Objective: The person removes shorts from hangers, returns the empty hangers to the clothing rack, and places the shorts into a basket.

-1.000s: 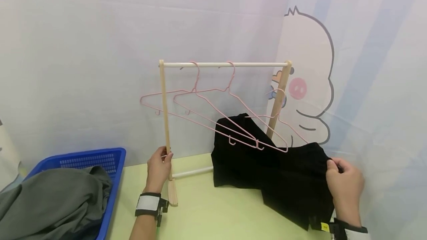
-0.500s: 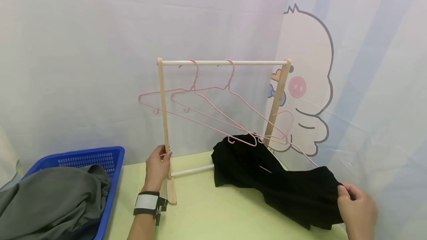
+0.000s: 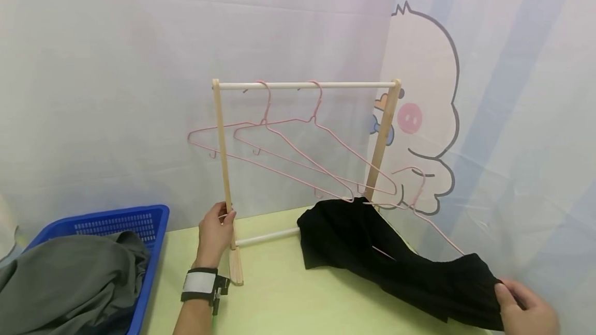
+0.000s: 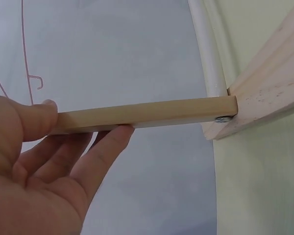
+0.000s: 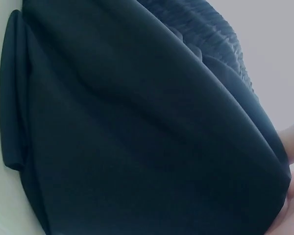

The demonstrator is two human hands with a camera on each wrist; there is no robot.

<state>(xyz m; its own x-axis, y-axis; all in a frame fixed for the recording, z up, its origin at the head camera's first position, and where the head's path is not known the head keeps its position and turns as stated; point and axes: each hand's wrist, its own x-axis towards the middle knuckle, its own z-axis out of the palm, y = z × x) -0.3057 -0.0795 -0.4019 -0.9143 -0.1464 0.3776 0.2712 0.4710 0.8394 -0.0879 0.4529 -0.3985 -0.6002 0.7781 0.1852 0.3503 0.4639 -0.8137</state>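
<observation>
Black shorts (image 3: 335, 237) with a gathered waistband (image 5: 201, 29) stretch low across the right half of the table. At their right end, my right hand (image 3: 531, 310) pinches the edge of the cloth. A pink wire hanger (image 3: 422, 185) sits partly inside the shorts, its hook and shoulders above the cloth and off the rail. On the other side, my left hand (image 3: 215, 234) holds the left wooden post (image 3: 223, 159) of a small clothes rack, thumb on one face and fingers on the other in the left wrist view.
Two bare pink hangers (image 3: 267, 112) hang from the rack's white top rail (image 3: 354, 85). A blue basket (image 3: 160, 221) holding grey-green cloth (image 3: 79, 273) stands at the left. Behind the pale green table (image 3: 279, 299) are curtains, one with a cartoon duck.
My right hand has moved right and down, pulling the shorts out longer and lower. The hanger in them has shifted right and down too. My left hand keeps its hold on the post.
</observation>
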